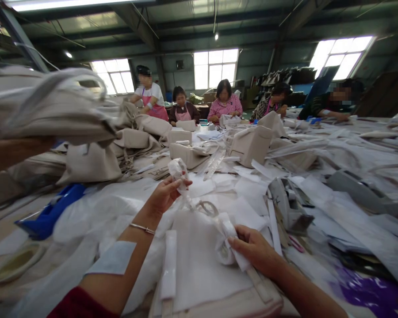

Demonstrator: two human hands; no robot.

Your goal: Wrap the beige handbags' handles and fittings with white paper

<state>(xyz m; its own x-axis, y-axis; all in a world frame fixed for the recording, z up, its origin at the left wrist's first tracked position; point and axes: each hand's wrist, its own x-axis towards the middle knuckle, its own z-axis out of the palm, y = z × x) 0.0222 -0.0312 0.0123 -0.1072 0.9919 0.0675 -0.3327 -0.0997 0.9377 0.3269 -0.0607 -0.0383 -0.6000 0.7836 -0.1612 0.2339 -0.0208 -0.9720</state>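
The left hand (166, 194) is raised over the table (0, 229), thumb and fingers pinched on a crumpled twist of clear plastic wrap (179, 170) that trails down toward a metal ring (207, 207). A thin bracelet (142, 228) sits on that wrist, and a pale patch (114, 258) is stuck to the forearm.

The right hand (257, 251) is lower and nearer, well apart from the left. Its fingers are closed on a white-wrapped handle (225, 245) that leads up to the same ring.

Both ends belong to a beige handbag (225, 304) lying flat just in front of the person, between the two forearms. A white tissue sheet (195, 260) covers most of its face, and a white padded strip (168, 265) lies along its left side.

Loose white paper and plastic cover the table around it. A blue tool (49, 214) lies to the left, below a pile of beige bags (93, 163). More beige bags (252, 141) stand toward the middle. Several other people (223, 104) work along the far side, under bright windows (215, 66).
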